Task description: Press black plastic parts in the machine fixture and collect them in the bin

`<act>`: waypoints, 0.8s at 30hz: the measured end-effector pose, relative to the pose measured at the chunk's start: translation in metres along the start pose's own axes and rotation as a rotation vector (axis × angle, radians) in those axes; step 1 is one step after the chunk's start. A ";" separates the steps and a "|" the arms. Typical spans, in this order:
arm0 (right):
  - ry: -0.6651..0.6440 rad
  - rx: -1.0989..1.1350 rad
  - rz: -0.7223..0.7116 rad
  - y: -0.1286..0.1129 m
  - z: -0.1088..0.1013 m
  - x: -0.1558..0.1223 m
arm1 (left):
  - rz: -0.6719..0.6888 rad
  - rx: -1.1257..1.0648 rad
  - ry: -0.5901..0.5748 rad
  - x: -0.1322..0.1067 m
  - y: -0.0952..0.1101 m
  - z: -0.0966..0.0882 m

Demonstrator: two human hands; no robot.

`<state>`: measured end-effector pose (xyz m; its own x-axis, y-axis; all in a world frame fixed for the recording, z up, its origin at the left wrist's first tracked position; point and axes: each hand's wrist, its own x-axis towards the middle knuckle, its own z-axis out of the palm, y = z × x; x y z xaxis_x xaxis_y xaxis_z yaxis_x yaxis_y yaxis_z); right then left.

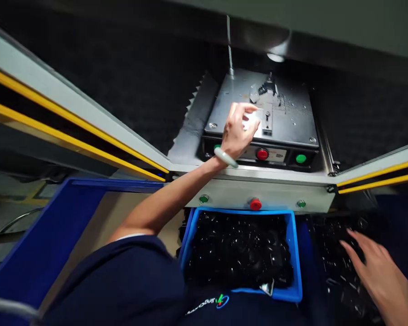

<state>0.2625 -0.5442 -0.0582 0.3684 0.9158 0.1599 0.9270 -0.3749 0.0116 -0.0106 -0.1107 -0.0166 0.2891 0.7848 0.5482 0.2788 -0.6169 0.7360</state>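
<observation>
Dim surroundings, soft glare on the steel plate (292, 122), bent wide-angle edges.

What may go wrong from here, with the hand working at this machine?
The left hand is over the steel fixture plate, so the metal clamp might pinch the fingers. The pale bangle on that wrist may catch on an edge. The serrated metal edge beside the plate could possibly scratch the hand.

Bare outstretched left arm (163, 210), left hand (240, 131) raised with fingers curved downward, bare right hand (377, 271) lower, fingers spread, slightly blurred
</observation>
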 end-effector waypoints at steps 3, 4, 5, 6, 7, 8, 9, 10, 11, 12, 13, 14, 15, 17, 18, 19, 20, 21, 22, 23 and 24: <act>-0.007 -0.054 0.039 -0.028 0.037 0.021 | 0.171 -0.161 -0.232 -0.078 0.036 0.013; 0.001 -0.069 0.068 -0.037 0.050 0.028 | 0.203 -0.201 -0.339 -0.101 0.048 0.024; 0.000 -0.086 0.105 -0.044 0.063 0.033 | 0.221 -0.230 -0.451 -0.122 0.060 0.037; -0.007 -0.105 0.144 -0.050 0.074 0.037 | 0.233 -0.245 -0.561 -0.140 0.070 0.054; -0.025 -0.130 0.183 -0.053 0.083 0.039 | 0.246 -0.245 -0.672 -0.156 0.079 0.071; -0.052 -0.159 0.217 -0.055 0.090 0.038 | 0.272 -0.234 -0.786 -0.170 0.086 0.089; -0.080 -0.187 0.246 -0.055 0.094 0.035 | 0.312 -0.214 -0.893 -0.181 0.092 0.107; -0.105 -0.211 0.267 -0.054 0.097 0.031 | 0.366 -0.185 -0.986 -0.191 0.096 0.124; -0.125 -0.230 0.278 -0.052 0.097 0.026 | 0.429 -0.147 -1.062 -0.199 0.098 0.139; -0.142 -0.242 0.284 -0.049 0.097 0.021 | 0.492 -0.097 -1.117 -0.205 0.099 0.151; -0.155 -0.249 0.288 -0.046 0.096 0.016 | 0.552 -0.041 -1.156 -0.210 0.099 0.161; -0.167 -0.252 0.292 -0.044 0.095 0.012 | 0.608 0.017 -1.181 -0.214 0.098 0.168; -0.178 -0.257 0.299 -0.042 0.093 0.010 | 0.661 0.065 -1.194 -0.217 0.097 0.174; -0.195 -0.266 0.329 -0.039 0.091 0.008 | 0.749 0.116 -1.194 -0.220 0.092 0.179; -0.202 -0.269 0.347 -0.038 0.090 0.008 | 0.778 0.125 -1.185 -0.221 0.089 0.181; -0.208 -0.272 0.365 -0.036 0.090 0.008 | 0.797 0.130 -1.177 -0.221 0.087 0.182; -0.215 -0.273 0.380 -0.035 0.089 0.009 | 0.805 0.138 -1.172 -0.220 0.086 0.183; -0.221 -0.273 0.393 -0.033 0.089 0.008 | 0.807 0.150 -1.174 -0.220 0.084 0.183; -0.227 -0.273 0.404 -0.032 0.088 0.007 | 0.805 0.161 -1.180 -0.220 0.084 0.184; -0.233 -0.274 0.415 -0.031 0.088 0.004 | 0.803 0.169 -1.186 -0.220 0.083 0.185; -0.239 -0.275 0.425 -0.030 0.087 0.001 | 0.798 0.173 -1.188 -0.220 0.083 0.185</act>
<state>0.2412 -0.5193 -0.1443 0.7412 0.6710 -0.0212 0.6525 -0.7127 0.2573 0.1187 -0.3459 -0.1497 0.9713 -0.2270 0.0708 -0.2378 -0.9262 0.2926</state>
